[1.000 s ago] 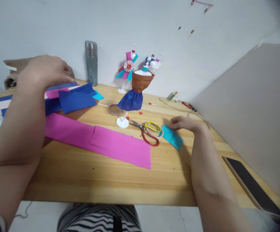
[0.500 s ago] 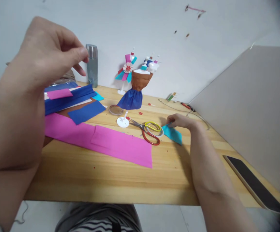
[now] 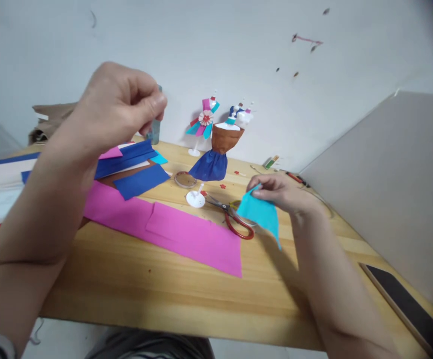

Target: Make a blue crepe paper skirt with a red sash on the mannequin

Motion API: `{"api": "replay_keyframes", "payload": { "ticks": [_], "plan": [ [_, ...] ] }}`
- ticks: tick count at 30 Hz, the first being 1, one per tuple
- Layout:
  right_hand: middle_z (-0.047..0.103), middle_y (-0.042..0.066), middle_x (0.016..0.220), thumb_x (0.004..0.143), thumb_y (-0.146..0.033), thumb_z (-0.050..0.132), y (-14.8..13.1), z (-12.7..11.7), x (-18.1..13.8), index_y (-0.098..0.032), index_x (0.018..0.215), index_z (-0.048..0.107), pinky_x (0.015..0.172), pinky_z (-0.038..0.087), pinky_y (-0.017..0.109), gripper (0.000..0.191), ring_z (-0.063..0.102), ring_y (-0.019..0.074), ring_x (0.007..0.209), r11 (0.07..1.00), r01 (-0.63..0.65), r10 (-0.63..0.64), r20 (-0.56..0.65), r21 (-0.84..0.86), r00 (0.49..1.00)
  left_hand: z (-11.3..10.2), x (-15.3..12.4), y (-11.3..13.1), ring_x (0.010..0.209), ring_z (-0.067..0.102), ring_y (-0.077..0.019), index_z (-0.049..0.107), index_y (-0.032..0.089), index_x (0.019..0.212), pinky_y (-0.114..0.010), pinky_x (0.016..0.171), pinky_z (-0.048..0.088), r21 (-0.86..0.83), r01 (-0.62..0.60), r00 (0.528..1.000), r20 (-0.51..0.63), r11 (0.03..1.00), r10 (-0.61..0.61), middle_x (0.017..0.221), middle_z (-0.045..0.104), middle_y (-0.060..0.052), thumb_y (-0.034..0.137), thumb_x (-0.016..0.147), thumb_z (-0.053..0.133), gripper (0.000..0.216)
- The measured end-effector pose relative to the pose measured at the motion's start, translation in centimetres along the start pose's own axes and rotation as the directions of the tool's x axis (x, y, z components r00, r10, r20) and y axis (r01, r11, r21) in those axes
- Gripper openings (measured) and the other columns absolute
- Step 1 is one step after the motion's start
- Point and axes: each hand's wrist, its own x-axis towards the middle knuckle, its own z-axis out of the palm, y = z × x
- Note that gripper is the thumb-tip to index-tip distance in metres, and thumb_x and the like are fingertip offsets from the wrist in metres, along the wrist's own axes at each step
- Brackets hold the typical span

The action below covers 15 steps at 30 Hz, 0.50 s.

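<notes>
My right hand pinches a turquoise paper piece and holds it lifted just above the wooden table, over the red-and-yellow scissors. My left hand is raised in the air over the stack of blue paper sheets, thumb pressed against the fingers; whatever sits between them is too small to see. A long pink paper strip lies across the table in front of me.
Two small mannequin stands, one in a brown and blue paper dress and one with a paper rosette, stand by the wall. A round white base and a tape roll lie near the scissors. A phone rests at the right edge.
My right hand has picked the turquoise paper up off the table. My left hand rose from the blue sheets, moved right and closed into a pinch.
</notes>
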Motion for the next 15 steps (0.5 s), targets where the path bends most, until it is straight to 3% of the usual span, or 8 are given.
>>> {"api": "replay_keyframes", "payload": {
  "ticks": [2, 5, 7, 10, 15],
  "plan": [
    [0.061, -0.001, 0.062, 0.068, -0.053, 0.075, -1.5, 3.1, 0.3, -0.020, 0.074, 0.064, 0.052, 0.043, 0.026, 0.036, 0.054, 0.0135, 0.054, 0.999, 0.049, -0.049, 0.138, 0.001, 0.989, -0.3, -0.1, -0.4, 0.040, 0.043, -0.0065, 0.060, 0.018, 0.055, -0.023, 0.041, 0.026, -0.060, -0.022, 0.996, -0.093, 0.998, 0.016, 0.044, 0.050, 0.002, 0.044, 0.090, 0.058, 0.043],
    [0.057, -0.003, 0.061, 0.079, -0.047, 0.067, -2.6, 8.1, 0.5, -0.019, 0.076, 0.062, 0.050, 0.039, 0.024, 0.028, 0.050, 0.0118, 0.053, 0.987, 0.159, -0.140, 0.339, -0.028, 0.930, -0.5, -0.1, -0.7, 0.038, 0.048, -0.0091, 0.059, 0.017, 0.054, -0.026, 0.038, 0.030, -0.096, -0.032, 0.994, -0.105, 0.995, 0.022, 0.047, 0.053, -0.002, 0.062, 0.092, 0.048, 0.060],
    [0.056, -0.003, 0.063, 0.087, -0.038, 0.059, -2.4, 11.3, 0.4, -0.019, 0.073, 0.060, 0.053, 0.039, 0.024, 0.024, 0.050, 0.0116, 0.056, 0.960, 0.266, -0.218, 0.367, -0.087, 0.905, -0.5, 0.0, -0.7, 0.037, 0.051, -0.0108, 0.058, 0.016, 0.055, -0.028, 0.039, 0.033, -0.116, -0.057, 0.994, -0.102, 0.992, 0.046, 0.047, 0.053, -0.003, 0.063, 0.093, 0.044, 0.063],
    [0.053, -0.002, 0.063, 0.086, -0.026, 0.059, -1.5, 14.9, 0.3, -0.018, 0.068, 0.057, 0.056, 0.037, 0.024, 0.021, 0.046, 0.0111, 0.059, 0.879, 0.447, -0.376, 0.333, -0.166, 0.865, -0.3, 0.2, -0.8, 0.039, 0.054, -0.0109, 0.059, 0.015, 0.058, -0.026, 0.041, 0.035, -0.112, -0.074, 0.995, -0.078, 0.991, 0.065, 0.049, 0.054, -0.002, 0.060, 0.093, 0.050, 0.057],
    [0.054, -0.002, 0.066, 0.088, -0.028, 0.059, -0.6, 17.0, 0.2, -0.017, 0.082, 0.062, 0.055, 0.038, 0.023, 0.013, 0.046, 0.0108, 0.058, 0.941, 0.337, -0.322, 0.326, 0.009, 0.889, 0.0, 0.9, -1.9, 0.042, 0.055, -0.0107, 0.058, 0.016, 0.060, -0.025, 0.045, 0.039, -0.074, -0.015, 1.000, -0.019, 0.997, 0.014, 0.052, 0.056, -0.003, 0.044, 0.093, 0.056, 0.044]
  ]
}}
